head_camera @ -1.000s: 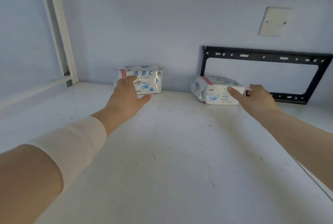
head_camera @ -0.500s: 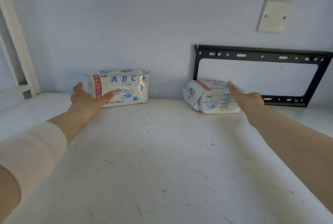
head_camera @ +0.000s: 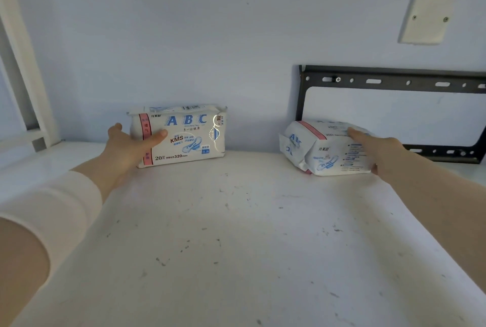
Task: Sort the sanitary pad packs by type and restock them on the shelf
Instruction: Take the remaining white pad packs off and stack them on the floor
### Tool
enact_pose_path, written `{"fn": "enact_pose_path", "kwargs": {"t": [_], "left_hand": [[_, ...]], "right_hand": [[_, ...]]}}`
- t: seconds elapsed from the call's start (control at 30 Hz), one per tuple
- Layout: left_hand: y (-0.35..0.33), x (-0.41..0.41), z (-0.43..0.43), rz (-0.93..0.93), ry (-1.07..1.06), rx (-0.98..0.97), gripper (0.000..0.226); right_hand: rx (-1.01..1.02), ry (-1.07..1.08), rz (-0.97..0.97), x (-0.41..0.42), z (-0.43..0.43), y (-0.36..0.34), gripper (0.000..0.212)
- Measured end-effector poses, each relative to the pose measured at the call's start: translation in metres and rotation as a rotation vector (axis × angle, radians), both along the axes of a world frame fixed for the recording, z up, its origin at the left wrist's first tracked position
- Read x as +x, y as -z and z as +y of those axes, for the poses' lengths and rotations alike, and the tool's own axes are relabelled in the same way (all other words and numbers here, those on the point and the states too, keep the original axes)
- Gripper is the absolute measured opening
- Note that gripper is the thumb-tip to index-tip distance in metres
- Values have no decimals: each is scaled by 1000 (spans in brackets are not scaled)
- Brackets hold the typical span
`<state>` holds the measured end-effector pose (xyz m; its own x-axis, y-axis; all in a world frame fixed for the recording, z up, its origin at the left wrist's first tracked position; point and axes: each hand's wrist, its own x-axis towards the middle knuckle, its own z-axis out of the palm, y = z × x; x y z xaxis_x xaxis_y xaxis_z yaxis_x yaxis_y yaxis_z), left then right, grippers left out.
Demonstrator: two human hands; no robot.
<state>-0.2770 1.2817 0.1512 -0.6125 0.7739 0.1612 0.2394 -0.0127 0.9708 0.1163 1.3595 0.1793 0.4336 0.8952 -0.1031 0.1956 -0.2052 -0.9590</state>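
Note:
A white ABC sanitary pad pack (head_camera: 189,137) stands upright on the white shelf (head_camera: 236,234), against the back wall. My left hand (head_camera: 126,148) clasps its left end, thumb across the front and fingers round the side. A second white pad pack (head_camera: 326,150) lies tilted to the right, its end facing left. My right hand (head_camera: 381,153) holds that pack from the right, with the index finger along its top and the thumb at its lower edge.
A black metal wall bracket (head_camera: 394,81) is fixed to the wall behind the right pack. A blank wall plate (head_camera: 426,18) sits above it. A white shelf upright (head_camera: 23,64) stands at the far left. The shelf surface is scuffed.
My left hand has closed in on the left end of the upright pack, thumb now on its front. My right hand stays on the tilted pack. The view has come closer.

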Motion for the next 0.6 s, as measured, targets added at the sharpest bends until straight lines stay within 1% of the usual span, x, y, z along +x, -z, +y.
{"fn": "enact_pose_path", "kwargs": {"t": [0.17, 0.23, 0.33, 0.4, 0.47, 0.5, 0.57, 0.6], "left_hand": [[5, -12, 0, 8, 19, -49, 100], [4, -16, -1, 53, 25, -66, 102], [1, -16, -4, 130, 94, -86, 100], [2, -16, -3, 137, 126, -138, 91], [2, -13, -10, 158, 151, -156, 76], [4, -15, -10, 175, 146, -156, 83], [7, -14, -9, 193, 141, -165, 115], [5, -8, -12, 178, 150, -157, 120]], "right_hand": [[-7, -143, 96, -7, -24, -4, 59], [-30, -193, 89, -7, -32, -4, 53], [-60, -212, 49, -2, -41, -9, 51], [-46, -203, 65, -1, -44, -14, 43], [-55, -209, 57, -8, -49, -18, 41], [-69, -216, 62, -12, -51, -19, 40], [-104, -229, 87, -20, -53, -20, 38], [-133, -238, 87, -24, -55, -20, 38]]}}
